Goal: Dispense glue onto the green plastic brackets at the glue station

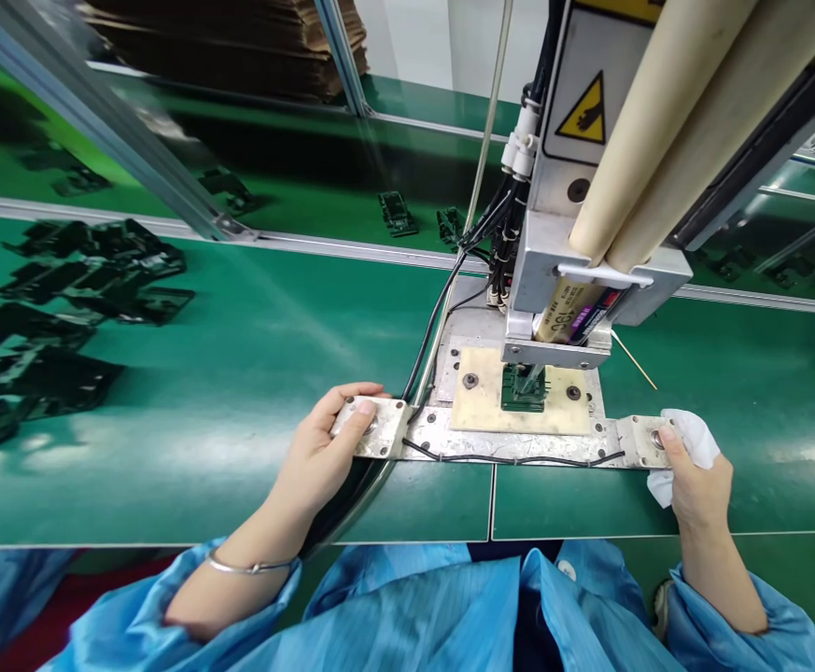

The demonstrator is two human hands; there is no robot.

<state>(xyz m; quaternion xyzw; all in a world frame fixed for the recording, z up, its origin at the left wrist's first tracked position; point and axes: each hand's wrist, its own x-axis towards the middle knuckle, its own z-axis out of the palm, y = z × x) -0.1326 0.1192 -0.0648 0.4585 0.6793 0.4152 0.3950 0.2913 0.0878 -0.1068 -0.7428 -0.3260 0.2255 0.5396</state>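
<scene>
My left hand [323,450] grips the left end of a metal base plate [512,446], its thumb pressing a round button there. My right hand [691,476] holds a white cloth [694,439] in its fingers, and its thumb presses the button at the plate's right end. Between my hands a small black part [523,385] sits in a beige fixture [481,406]. The head of a press machine [575,271] is down on that part.
Several black plastic parts [63,299] lie piled on the green table at the left. More black parts [397,213] lie on the green conveyor behind. Black cables [435,322] run from the machine toward my left hand. A yellow warning label [584,112] marks the machine.
</scene>
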